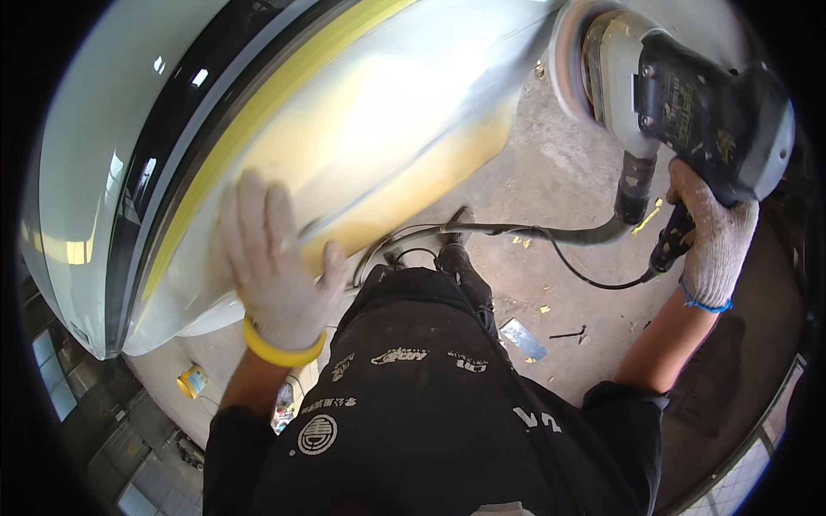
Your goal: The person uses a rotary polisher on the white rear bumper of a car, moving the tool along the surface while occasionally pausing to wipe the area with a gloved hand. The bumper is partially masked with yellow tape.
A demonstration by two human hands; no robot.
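Concrete floor (559, 181) below, scattered with scraps. Left hand (275, 258), gloved, fingers spread flat on the sanded car panel (379, 129) near its lower edge. Right hand (712, 236) fisted around the sander (688, 103) handle, disc off the panel's right end.

Dusty concrete floor (559, 172), scraper blade (522, 338), yellow tape scraps (647, 219), tape roll (193, 381), black hose (516, 230) trailing across

Tape roll (193, 381), perhaps scraper (522, 338).
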